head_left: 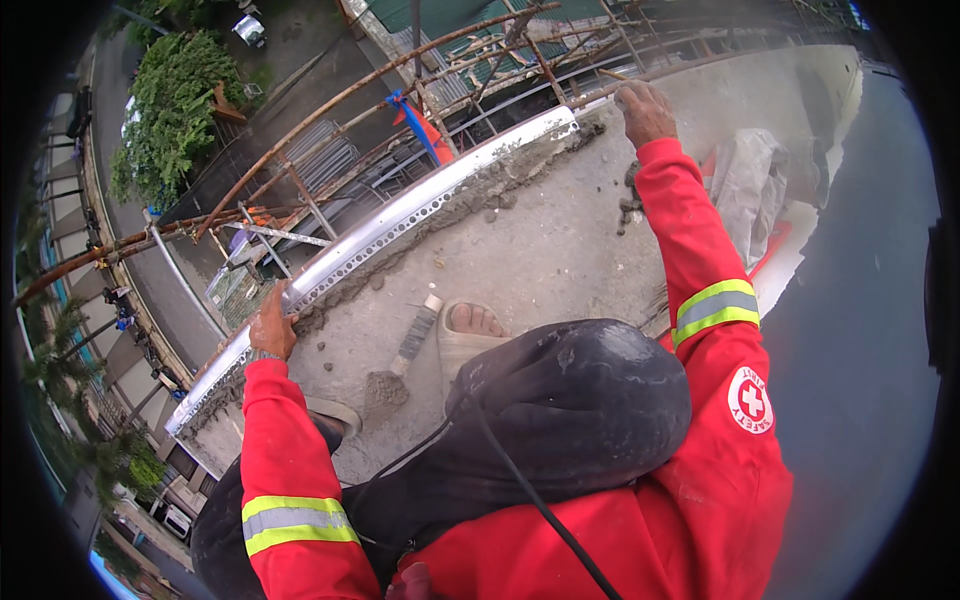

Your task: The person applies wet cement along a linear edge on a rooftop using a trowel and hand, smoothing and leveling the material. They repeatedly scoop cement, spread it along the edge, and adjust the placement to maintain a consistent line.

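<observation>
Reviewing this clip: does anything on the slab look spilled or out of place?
Some loose mortar clumps lie beside the right forearm, apart from the ragged mortar bed along the perforated metal strip, so they look dropped. The mortar-caked trowel lies near the sandalled foot. No clear damage stands out.

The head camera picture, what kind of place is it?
Probably a building site, high up: rusty scaffolding poles stand outside, mortar lines a metal strip, and a trowel lies on the concrete.
</observation>
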`<act>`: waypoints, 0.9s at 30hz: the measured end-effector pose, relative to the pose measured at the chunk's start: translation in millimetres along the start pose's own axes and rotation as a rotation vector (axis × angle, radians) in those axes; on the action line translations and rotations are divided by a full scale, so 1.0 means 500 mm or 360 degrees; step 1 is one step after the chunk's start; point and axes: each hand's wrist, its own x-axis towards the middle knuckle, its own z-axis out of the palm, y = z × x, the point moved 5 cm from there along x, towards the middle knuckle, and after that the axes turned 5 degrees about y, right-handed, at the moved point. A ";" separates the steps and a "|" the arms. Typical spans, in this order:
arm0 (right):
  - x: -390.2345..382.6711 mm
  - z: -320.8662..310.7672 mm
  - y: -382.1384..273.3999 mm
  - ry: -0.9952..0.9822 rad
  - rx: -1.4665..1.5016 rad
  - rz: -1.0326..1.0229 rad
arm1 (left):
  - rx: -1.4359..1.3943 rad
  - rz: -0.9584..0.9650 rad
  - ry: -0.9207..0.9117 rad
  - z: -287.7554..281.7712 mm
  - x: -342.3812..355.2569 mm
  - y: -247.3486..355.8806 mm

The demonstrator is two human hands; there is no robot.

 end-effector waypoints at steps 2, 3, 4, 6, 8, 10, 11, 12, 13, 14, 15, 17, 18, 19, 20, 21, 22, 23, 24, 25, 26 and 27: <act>-0.004 0.004 0.000 -0.0046 -0.0005 0.0043 | -0.0015 -0.0023 -0.0011 -0.003 0.001 0.002; -0.006 0.009 0.001 -0.0089 -0.0021 0.0079 | 0.0005 -0.0028 -0.0026 -0.005 0.001 0.004; -0.010 0.016 0.001 -0.0160 -0.0041 0.0123 | 0.0003 -0.0050 -0.0041 -0.007 0.001 0.005; -0.014 0.023 -0.006 -0.0145 0.0024 0.0095 | 0.0001 -0.0071 -0.0058 -0.010 0.001 0.011; -0.019 0.036 -0.013 -0.0174 0.0069 0.0082 | -0.0018 -0.0089 -0.0059 -0.015 0.001 0.015; -0.023 0.050 -0.021 -0.0218 0.0098 0.0086 | 0.0002 -0.0082 -0.0077 -0.017 0.002 0.018; -0.025 0.058 -0.026 -0.0266 0.0068 0.0081 | -0.0016 -0.0110 -0.0085 -0.017 0.002 0.017; -0.025 0.066 -0.029 -0.0313 0.0037 0.0084 | 0.0004 -0.0093 -0.0086 -0.017 0.002 0.018; -0.026 0.074 -0.033 -0.0361 0.0006 0.0088 | 0.0007 -0.0097 -0.0088 -0.016 0.002 0.017; -0.026 0.083 -0.036 -0.0423 -0.0054 0.0074 | 0.0010 -0.0102 -0.0089 -0.016 0.002 0.016; -0.024 0.091 -0.038 -0.0485 -0.0113 0.0061 | 0.0017 -0.0075 -0.0071 -0.016 0.002 0.016; -0.018 0.105 -0.042 -0.0585 -0.0166 0.0046 | 0.0017 -0.0050 -0.0048 -0.016 0.003 0.015; -0.014 0.110 -0.043 -0.0624 -0.0159 0.0047 | 0.0028 -0.0024 -0.0030 -0.015 0.003 0.015; -0.010 0.113 -0.044 -0.0663 -0.0160 0.0050 | 0.0026 -0.0025 -0.0024 -0.015 0.003 0.015; -0.005 0.112 -0.043 -0.0645 -0.0169 0.0047 | 0.0008 -0.0059 -0.0038 -0.013 0.002 0.012; -0.001 0.108 -0.040 -0.0629 -0.0187 0.0046 | 0.0031 -0.0048 -0.0033 -0.013 0.002 0.013; 0.003 0.103 -0.038 -0.0604 -0.0195 0.0034 | 0.0038 -0.0070 -0.0048 -0.012 0.001 0.011; 0.005 0.092 -0.035 -0.0539 -0.0147 0.0027 | 0.0023 -0.0103 -0.0054 -0.010 0.000 0.009; 0.005 0.079 -0.031 -0.0465 -0.0089 0.0011 | 0.0050 -0.0096 -0.0063 -0.008 0.000 0.010; 0.006 0.064 -0.025 -0.0391 -0.0042 0.0005 | 0.0057 -0.0100 -0.0059 -0.007 0.001 0.009; 0.005 0.050 -0.022 -0.0326 -0.0006 -0.0022 | 0.0045 -0.0122 -0.0046 -0.007 0.001 0.007; 0.004 0.037 -0.018 -0.0263 0.0019 -0.0038 | 0.0064 -0.0093 -0.0035 -0.006 0.000 0.008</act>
